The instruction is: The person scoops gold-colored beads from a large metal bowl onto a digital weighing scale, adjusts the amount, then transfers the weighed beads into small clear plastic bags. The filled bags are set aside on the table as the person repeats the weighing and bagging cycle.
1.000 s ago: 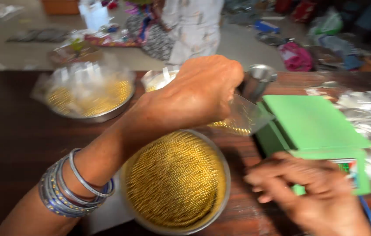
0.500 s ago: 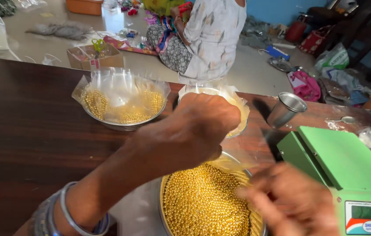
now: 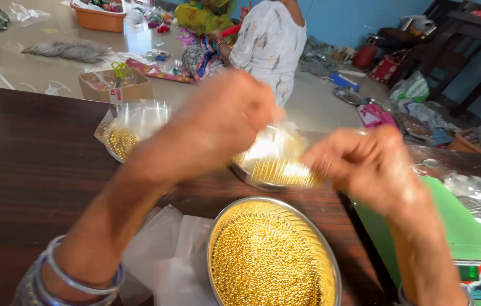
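Your left hand [image 3: 223,127] and right hand [image 3: 365,167] pinch a clear bead-filled bag [image 3: 277,156] above the bowl [image 3: 218,249]; a loose grip would likely spill beads.

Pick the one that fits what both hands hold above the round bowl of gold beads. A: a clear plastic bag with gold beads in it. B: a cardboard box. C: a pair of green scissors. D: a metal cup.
A: the left hand and the right hand pinch a clear plastic bag with gold beads inside, above the bowl of gold beads.
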